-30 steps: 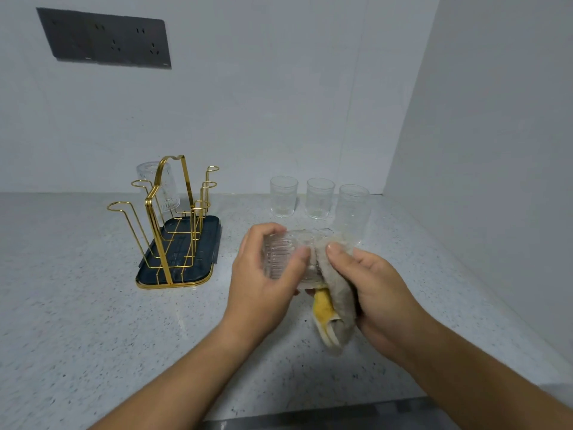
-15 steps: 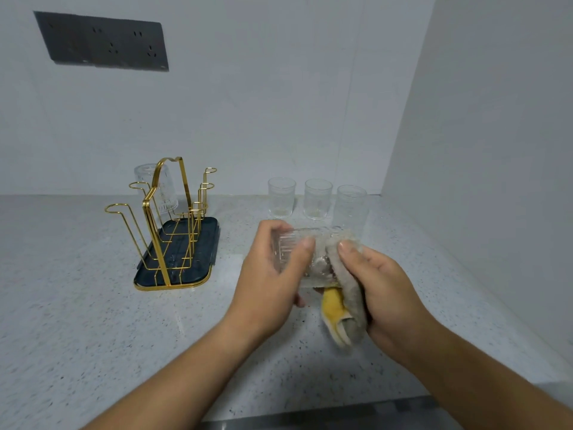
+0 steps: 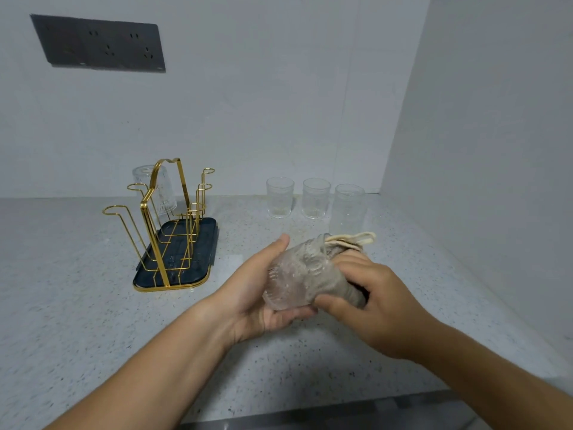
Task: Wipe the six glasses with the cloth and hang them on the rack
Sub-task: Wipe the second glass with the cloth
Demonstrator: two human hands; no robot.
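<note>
My left hand (image 3: 257, 293) grips a clear ribbed glass (image 3: 294, 279) lying on its side above the counter, palm up beneath it. My right hand (image 3: 369, 299) holds a grey and cream cloth (image 3: 341, 268) wrapped against the glass's far end, with folds sticking out past it. The gold wire rack (image 3: 164, 218) on its dark tray (image 3: 204, 243) stands to the left, with one glass (image 3: 155, 187) hanging upside down on a back peg. Three upright glasses (image 3: 279, 197) (image 3: 316, 197) (image 3: 348, 207) stand in a row near the back wall.
A speckled counter (image 3: 77, 305) runs to a white back wall and a side wall at the right. A dark socket panel (image 3: 99, 43) is mounted high on the back wall. The counter's front edge (image 3: 310, 414) lies just below my forearms.
My left hand has turned palm up under the glass. The cloth has moved from hanging below the glass to wrapping its far end, its yellow side no longer showing.
</note>
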